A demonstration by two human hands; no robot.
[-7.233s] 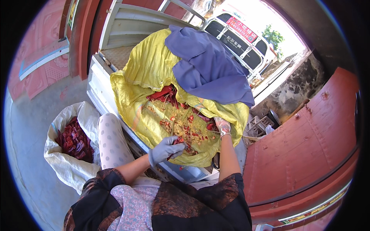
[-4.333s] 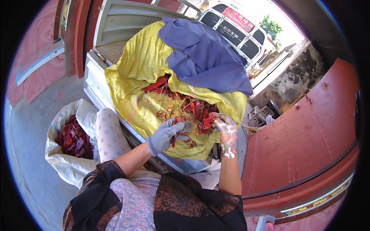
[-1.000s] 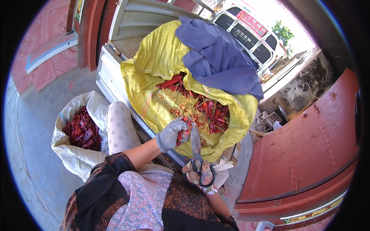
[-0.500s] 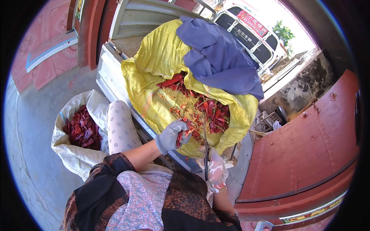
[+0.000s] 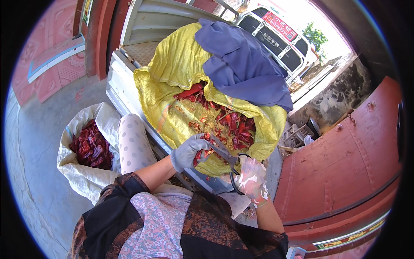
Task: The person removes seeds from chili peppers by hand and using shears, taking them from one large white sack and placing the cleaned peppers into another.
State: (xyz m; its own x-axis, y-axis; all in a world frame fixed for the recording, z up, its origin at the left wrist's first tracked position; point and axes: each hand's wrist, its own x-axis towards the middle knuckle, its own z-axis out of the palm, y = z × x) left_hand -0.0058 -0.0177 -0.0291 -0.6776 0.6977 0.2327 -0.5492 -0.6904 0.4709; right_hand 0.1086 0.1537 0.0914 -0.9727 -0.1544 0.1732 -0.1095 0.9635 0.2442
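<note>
Scissors (image 5: pixel 224 153) swung left | left hand (image 5: pixel 184 153) curled round peppers (image 5: pixel 199 155) | right hand (image 5: pixel 251 179) apparently gripping handles (image 5: pixel 232 180)

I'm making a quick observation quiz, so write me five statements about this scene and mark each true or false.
1. The right hand holds scissors. True.
2. The left hand holds red pepper pieces. True.
3. Both hands are bare. False: the left wears a grey glove, the right a patterned glove.
4. A blue cloth covers part of the yellow sack. True.
5. The yellow sack lies on the floor. False: it rests on the white cargo bed.
</note>
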